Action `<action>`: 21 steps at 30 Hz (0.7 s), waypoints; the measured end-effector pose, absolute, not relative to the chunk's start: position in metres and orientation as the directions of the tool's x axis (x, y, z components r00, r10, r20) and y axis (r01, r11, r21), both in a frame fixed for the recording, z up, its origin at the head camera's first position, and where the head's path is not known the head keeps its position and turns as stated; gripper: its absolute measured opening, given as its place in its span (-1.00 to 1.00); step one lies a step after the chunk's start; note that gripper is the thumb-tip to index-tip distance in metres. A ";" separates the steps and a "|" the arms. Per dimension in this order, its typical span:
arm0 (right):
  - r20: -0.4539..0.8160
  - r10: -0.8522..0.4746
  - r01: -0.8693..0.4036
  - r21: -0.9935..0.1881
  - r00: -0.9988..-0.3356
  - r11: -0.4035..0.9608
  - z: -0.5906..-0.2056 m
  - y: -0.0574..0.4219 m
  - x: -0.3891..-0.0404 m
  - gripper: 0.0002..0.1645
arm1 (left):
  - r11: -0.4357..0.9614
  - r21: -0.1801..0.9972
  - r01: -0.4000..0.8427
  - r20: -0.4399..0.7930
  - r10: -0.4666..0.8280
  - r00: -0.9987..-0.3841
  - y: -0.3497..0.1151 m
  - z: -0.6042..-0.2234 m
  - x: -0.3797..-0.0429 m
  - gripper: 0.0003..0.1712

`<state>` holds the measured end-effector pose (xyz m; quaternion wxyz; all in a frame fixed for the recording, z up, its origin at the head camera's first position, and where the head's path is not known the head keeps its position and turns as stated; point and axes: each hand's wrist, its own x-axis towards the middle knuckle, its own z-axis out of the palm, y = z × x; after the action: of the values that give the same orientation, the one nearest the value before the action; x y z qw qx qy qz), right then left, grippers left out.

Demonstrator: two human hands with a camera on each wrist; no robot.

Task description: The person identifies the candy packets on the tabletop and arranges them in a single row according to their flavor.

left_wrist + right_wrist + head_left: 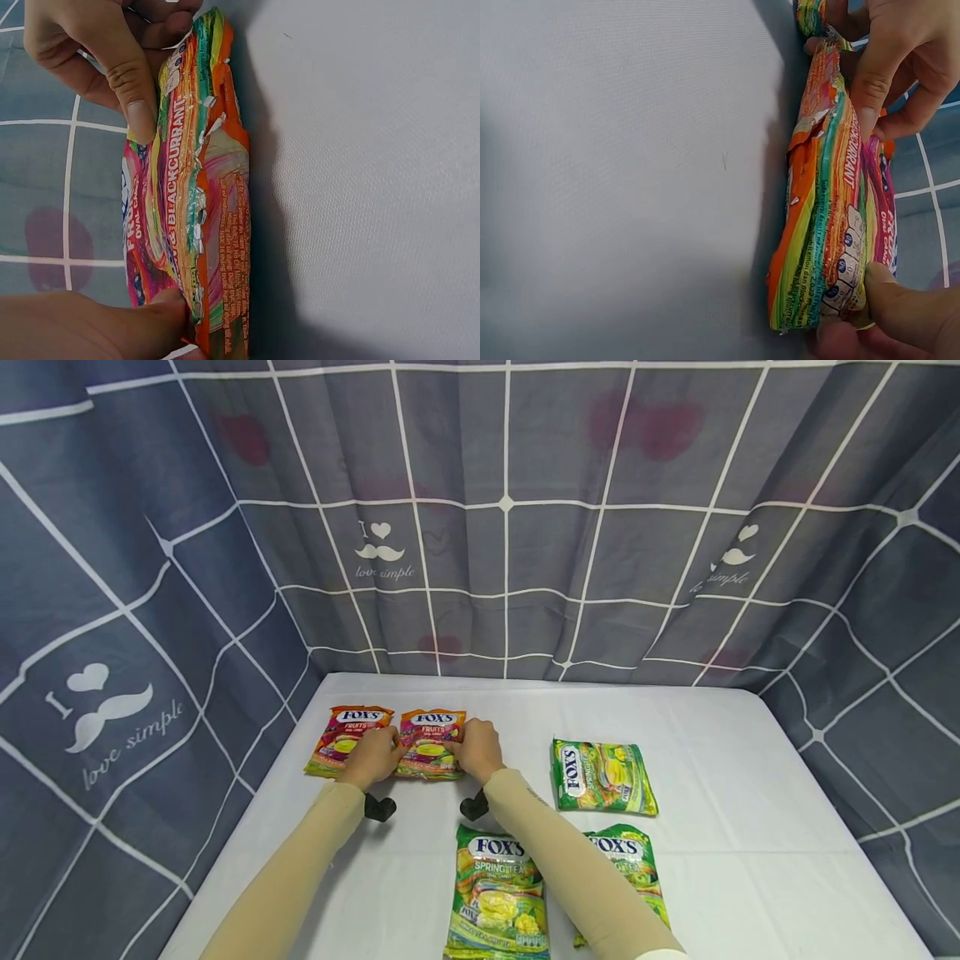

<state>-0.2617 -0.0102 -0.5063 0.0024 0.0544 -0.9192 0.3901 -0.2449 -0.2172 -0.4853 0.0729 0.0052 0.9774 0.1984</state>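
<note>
A red and orange bag of FOX'S Fruits candy (432, 750) lies near the back left of the table, between the two hands. My left hand (372, 758) pinches its left edge, thumb (169, 311) on the front face. On the opposite edge my right hand (482, 750) grips it, its thumb (889, 296) pressed against the printed front. Both wrist views show the bag's crimped lower seam and folded underside from close up. Just left of it is a matching Fruits candy bag (341, 735), partly covered by my left hand.
A green Spring Tea candy bag (606, 777) lies turned sideways at right. Nearer the front lie two more green bags: one upright (497, 902), another (633, 860) partly hidden by my right forearm. A grid-patterned curtain (465, 552) closes off the white table's (735, 777) back and sides.
</note>
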 end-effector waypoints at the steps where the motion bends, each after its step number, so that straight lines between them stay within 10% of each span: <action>1: 0.046 -0.098 -0.101 -0.718 -0.994 0.688 -0.506 -0.010 -0.262 -0.61 | 0.921 0.389 -0.018 -0.140 0.040 -0.989 -0.217 -0.485 -0.245 -0.76; 21: 0.107 -0.171 -0.200 -0.627 -0.979 0.753 -0.501 0.006 -0.258 -0.62 | 0.965 0.254 0.062 0.006 0.063 -0.998 -0.203 -0.467 -0.237 -0.34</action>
<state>-0.2585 0.0059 -0.5007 0.0215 0.0993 -0.9359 0.3373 -0.2368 -0.2028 -0.4669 0.0012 0.0317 0.9913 0.1280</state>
